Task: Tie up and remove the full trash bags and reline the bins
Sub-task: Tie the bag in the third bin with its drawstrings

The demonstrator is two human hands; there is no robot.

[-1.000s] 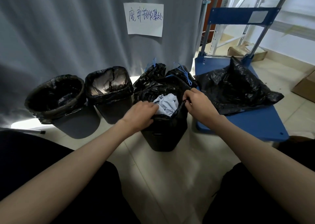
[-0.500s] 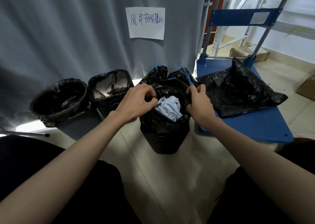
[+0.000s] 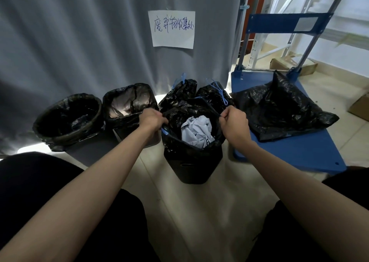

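A black bin (image 3: 194, 166) stands on the floor in front of me, lined with a black trash bag (image 3: 179, 144) that holds crumpled pale blue paper (image 3: 196, 131). My left hand (image 3: 150, 119) grips the bag's left rim, where a blue drawstring shows. My right hand (image 3: 233, 121) grips the right rim. The bag's mouth is pulled wide between them. Two tied black bags (image 3: 180, 93) with blue strings sit behind the bin. To the left stand a lined round bin (image 3: 67, 120) and a lined square bin (image 3: 129, 104).
A blue platform cart (image 3: 299, 148) stands at the right with a loose black bag (image 3: 279, 106) lying on it. A grey curtain (image 3: 79, 32) with a paper sign (image 3: 172, 29) closes the back. Cardboard boxes (image 3: 359, 107) lie at the far right. My dark-clothed knees frame the floor.
My hands moved from the bag's near rim up over its top, then spread apart to the left and right edges, pulling the mouth wide. The view shifted slightly.
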